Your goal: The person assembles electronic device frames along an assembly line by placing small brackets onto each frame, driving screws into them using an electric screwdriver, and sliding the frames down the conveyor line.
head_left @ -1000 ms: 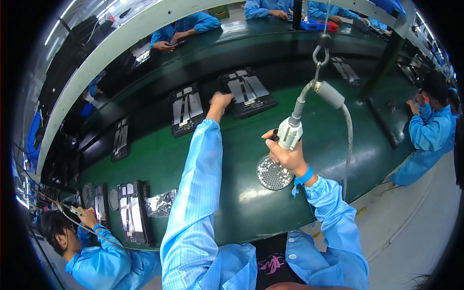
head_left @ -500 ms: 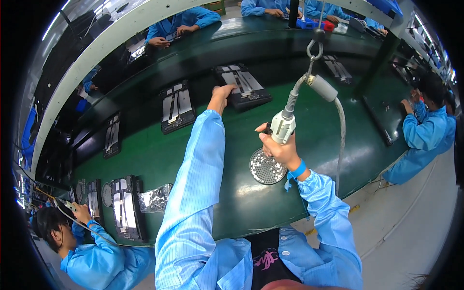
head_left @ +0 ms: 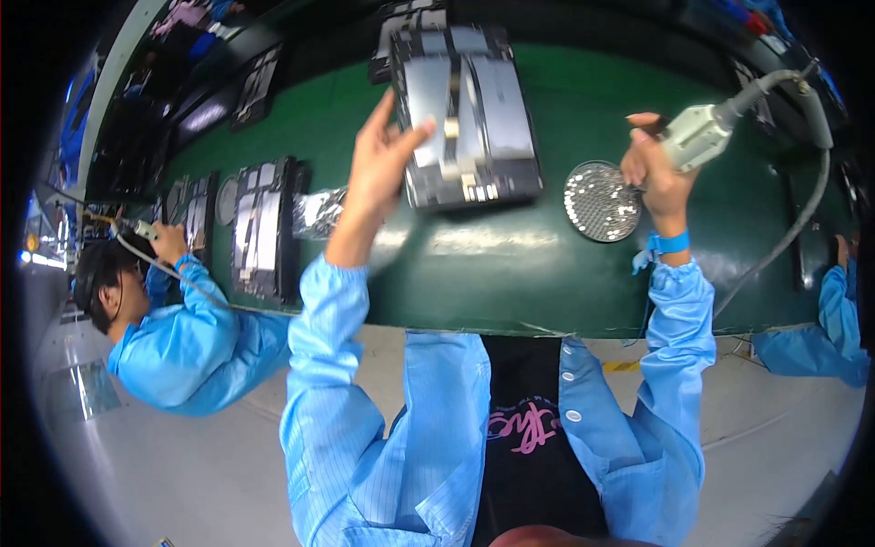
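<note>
My left hand (head_left: 375, 164) grips the left edge of an opened tablet (head_left: 501, 100), thumb on top and the other fingers partly hidden by its side. The tablet shows pale silver battery cells and a black frame, and it is slightly blurred. In my right hand (head_left: 665, 187) is a pale electric screwdriver (head_left: 700, 137), its cable end pointing up to the right; its bit is hidden by the hand. Just left of that hand lies a round perforated dish (head_left: 592, 205) with small shiny pieces in its holes.
Another opened tablet (head_left: 381, 69) lies behind the held one on the green bench (head_left: 456, 283). To the left are more tablets (head_left: 244, 223) and a clear bag of small parts (head_left: 319, 211). A co-worker (head_left: 173, 328) sits there. The screwdriver's cable (head_left: 811, 214) hangs at right.
My left arm, stretched far across the bench before, is now bent, and the tablet has come nearer to me. My right hand still holds the screwdriver. The view has shifted.
</note>
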A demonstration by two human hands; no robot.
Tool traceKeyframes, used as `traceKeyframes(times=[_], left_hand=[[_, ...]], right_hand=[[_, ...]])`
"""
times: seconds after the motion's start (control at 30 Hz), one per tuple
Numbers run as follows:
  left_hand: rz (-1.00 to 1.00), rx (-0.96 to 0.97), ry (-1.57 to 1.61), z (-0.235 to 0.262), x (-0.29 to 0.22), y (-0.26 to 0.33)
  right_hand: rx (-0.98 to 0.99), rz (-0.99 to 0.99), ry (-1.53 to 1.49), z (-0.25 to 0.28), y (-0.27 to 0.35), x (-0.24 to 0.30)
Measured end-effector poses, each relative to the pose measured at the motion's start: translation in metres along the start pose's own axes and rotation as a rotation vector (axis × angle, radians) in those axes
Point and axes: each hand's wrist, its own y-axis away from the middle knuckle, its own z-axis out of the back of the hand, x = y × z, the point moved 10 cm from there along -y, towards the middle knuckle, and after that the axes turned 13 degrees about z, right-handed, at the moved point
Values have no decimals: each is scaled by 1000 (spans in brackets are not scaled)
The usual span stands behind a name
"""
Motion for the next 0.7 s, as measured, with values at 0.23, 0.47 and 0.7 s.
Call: traceKeyframes(times=[0.23,0.47,0.7], left_hand=[[171,-38,-60,7,98,111],[-421,-496,-1104,45,27,99],[-325,-462,-1156,85,48,58]], right_hand=[[35,-22,-38,-3,7,-7],[54,-30,-69,-3,19,-5],[170,-115,-203,-21,45,1]])
